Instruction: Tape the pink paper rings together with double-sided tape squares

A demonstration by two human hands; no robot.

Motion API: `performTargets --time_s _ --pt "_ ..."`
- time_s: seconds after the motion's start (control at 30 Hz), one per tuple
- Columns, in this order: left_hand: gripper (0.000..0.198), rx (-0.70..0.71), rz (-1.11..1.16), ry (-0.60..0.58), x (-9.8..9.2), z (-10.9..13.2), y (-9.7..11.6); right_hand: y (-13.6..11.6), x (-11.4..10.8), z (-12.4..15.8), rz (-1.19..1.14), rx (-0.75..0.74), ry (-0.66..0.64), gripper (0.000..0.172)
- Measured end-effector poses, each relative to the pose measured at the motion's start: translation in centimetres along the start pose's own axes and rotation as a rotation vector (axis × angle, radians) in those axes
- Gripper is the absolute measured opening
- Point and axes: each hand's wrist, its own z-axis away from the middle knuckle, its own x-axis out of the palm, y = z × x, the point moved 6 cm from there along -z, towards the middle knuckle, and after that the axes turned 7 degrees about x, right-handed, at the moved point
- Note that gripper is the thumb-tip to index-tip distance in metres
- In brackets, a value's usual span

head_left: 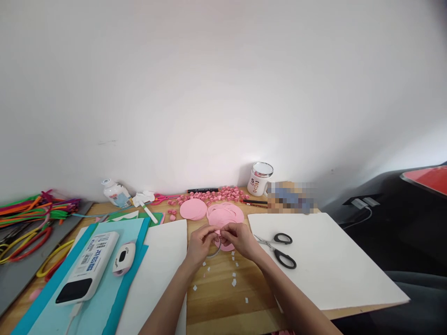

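My left hand (201,244) and my right hand (240,238) meet at the middle of the wooden table. Fingers of both are pinched together on a small piece of pink paper (218,232), mostly hidden by the fingertips. Just beneath the hands a thin greyish curved edge (214,254) shows; what it belongs to I cannot make out. Beyond them lie overlapping pink paper circles (225,215), with a second stack of pink circles (193,209) to the left. Behind these spreads a heap of small rolled pink paper pieces (230,192). Open scissors (279,249) rest right of my right hand.
White sheets (328,260) lie on the right, and a white board (157,274) on the left. A power bank (89,267) sits on blue paper. A mug (259,179) and a white bottle (117,193) stand by the wall. White paper scraps (233,282) dot the table.
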Motion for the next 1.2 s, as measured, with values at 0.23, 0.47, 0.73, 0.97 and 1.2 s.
performTargets --time_s 0.23,0.47,0.73,0.97,1.2 --pt "0.018 -0.005 -0.007 -0.012 0.1 0.0 -0.1 0.3 -0.1 0.0 0.000 0.011 -0.016 0.016" --pt "0.018 0.020 -0.042 -0.007 0.0 0.0 0.2 -0.1 -0.1 0.0 0.075 -0.030 -0.008 0.015" --pt "0.017 -0.022 0.019 -0.017 0.2 0.0 0.1 0.1 -0.1 0.2 -0.015 0.020 -0.030 0.019" --pt "0.014 -0.148 0.131 0.074 -0.3 0.1 -0.5 -0.3 -1.7 0.4 0.058 -0.013 0.122 0.017" --pt "0.024 -0.276 0.378 0.158 -0.5 0.2 -1.7 -1.5 -1.4 2.9 0.097 -0.076 -0.176 0.011"
